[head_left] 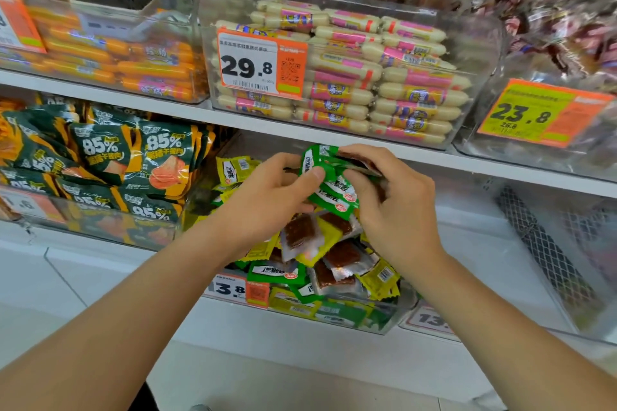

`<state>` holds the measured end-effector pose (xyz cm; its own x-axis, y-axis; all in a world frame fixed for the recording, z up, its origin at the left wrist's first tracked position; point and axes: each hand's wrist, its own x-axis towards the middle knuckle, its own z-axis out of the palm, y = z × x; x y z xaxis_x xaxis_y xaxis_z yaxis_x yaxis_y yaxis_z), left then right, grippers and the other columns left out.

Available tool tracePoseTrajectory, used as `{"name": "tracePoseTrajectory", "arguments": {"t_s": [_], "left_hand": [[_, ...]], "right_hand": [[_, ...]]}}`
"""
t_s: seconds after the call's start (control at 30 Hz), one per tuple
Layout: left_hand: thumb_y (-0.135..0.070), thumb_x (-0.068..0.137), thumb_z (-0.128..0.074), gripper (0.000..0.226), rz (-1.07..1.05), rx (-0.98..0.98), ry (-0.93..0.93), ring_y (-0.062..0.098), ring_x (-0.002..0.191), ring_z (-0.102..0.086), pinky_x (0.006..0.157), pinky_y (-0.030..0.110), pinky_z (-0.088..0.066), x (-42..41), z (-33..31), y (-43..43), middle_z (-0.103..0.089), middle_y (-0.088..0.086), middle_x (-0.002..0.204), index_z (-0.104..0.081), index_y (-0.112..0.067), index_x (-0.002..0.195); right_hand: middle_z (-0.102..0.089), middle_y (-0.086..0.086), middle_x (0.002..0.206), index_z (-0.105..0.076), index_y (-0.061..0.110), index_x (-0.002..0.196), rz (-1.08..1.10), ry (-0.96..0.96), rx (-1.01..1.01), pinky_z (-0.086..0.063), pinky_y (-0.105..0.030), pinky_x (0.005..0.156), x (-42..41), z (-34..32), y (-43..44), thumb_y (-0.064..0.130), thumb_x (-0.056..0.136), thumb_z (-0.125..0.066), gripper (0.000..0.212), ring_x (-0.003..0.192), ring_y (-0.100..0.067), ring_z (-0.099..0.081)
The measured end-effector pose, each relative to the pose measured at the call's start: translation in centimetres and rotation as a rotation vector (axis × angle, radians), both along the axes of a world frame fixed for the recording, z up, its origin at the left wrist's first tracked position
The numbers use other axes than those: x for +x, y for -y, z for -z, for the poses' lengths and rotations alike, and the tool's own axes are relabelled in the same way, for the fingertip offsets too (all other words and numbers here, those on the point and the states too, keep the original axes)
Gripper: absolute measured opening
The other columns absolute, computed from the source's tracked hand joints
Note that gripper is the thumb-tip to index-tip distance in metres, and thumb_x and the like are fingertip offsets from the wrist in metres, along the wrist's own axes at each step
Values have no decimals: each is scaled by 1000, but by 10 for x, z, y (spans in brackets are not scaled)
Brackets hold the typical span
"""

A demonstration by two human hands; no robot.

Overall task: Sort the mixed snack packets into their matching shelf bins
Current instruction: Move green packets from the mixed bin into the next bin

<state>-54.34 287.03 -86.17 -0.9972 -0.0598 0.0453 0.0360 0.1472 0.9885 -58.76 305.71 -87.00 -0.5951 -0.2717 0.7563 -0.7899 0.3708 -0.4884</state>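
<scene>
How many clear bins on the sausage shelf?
3: orange sausage bin at left, white sausage bin in the middle, bin of dark packets at right. More may sit beyond the frame edges.

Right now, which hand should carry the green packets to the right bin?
Likely right: right hand grips the green packets and sits nearer the right bin; left hand only pinches an edge.

shop | price tags, stocked shelf bins | probably snack aisle
</scene>
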Motion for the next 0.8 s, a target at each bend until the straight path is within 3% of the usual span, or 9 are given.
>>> {"name": "tracePoseTrajectory", "arguments": {"t_s": [0.1, 0.17, 0.27, 0.37, 0.43, 0.57, 0.63, 0.73, 0.8], "left_hand": [[-20, 103, -63, 33, -35, 242, 56, 27, 97, -78, 84, 39, -64, -2, 0, -3, -78, 12, 110, -53, -9, 132], [-12, 102, -64, 31, -69, 316, 67, 31, 93, -78, 77, 40, -65, -3, 1, -4, -78, 14, 110, -52, -7, 130], [-8, 99, -68, 24, -181, 189, 55, 26, 85, -79, 69, 38, -66, -5, 3, -4, -76, 10, 109, -57, -10, 120], [-14, 96, -74, 25, -269, -72, 1, 23, 81, -78, 69, 43, -66, -4, 6, 0, -71, 7, 110, -60, -19, 116], [-13, 94, -76, 27, -264, -121, -30, 20, 79, -78, 68, 42, -66, -1, 2, 0, -69, 3, 109, -64, -26, 114], [-10, 97, -72, 29, -126, -106, -57, 17, 82, -78, 71, 44, -66, 6, -5, -3, -69, -3, 110, -68, -35, 113], [-11, 102, -65, 30, -63, -69, -58, 21, 88, -78, 75, 47, -66, 8, -7, -7, -73, 1, 113, -69, -33, 121], [-11, 109, -51, 27, -19, 68, -9, 22, 91, -78, 74, 41, -66, 9, -10, -16, -76, 4, 110, -68, -26, 123], [-20, 111, -46, 25, -19, 135, 18, 24, 92, -78, 75, 43, -65, 9, -12, -21, -77, 4, 107, -69, -24, 121]], "right_hand": [[-75, 15, 111, -68, 26, 126, -3, 219, -76, -62, -41, 78, 1, 5, 1, 18, 101, -67, 26, 93, -10, -74], [-76, 11, 111, -68, 24, 128, -17, 354, -78, -62, -43, 80, -1, 7, 0, 24, 101, -67, 27, 94, -11, -75], [-77, 14, 109, -69, 24, 127, -15, 469, -51, -61, -36, 82, 1, 7, -2, 29, 103, -65, 24, 94, -4, -73], [-77, 14, 90, -74, 27, 113, 48, 504, -42, -51, -21, 67, 5, 3, -4, 31, 102, -65, 14, 74, 2, -68], [-77, 4, 77, -76, 27, 101, 1, 596, -60, -56, -31, 63, 6, -2, -7, 34, 100, -69, 10, 62, -6, -69], [-69, -12, 57, -76, 22, 93, -3, 805, -23, -41, -26, 50, 13, -9, -12, 48, 93, -74, 26, 40, -11, -53], [-68, -14, 56, -77, 21, 92, 16, 850, -42, -39, -24, 46, 13, -11, -13, 48, 91, -77, 27, 37, -11, -51], [-64, -14, 54, -78, 16, 90, 3, 919, -106, -37, -24, 42, 13, -13, -13, 45, 89, -80, 28, 35, -14, -48], [-62, -17, 54, -77, 14, 84, 5, 918, -99, -37, -25, 41, 11, -13, -14, 44, 88, -82, 30, 35, -15, -48]]}}
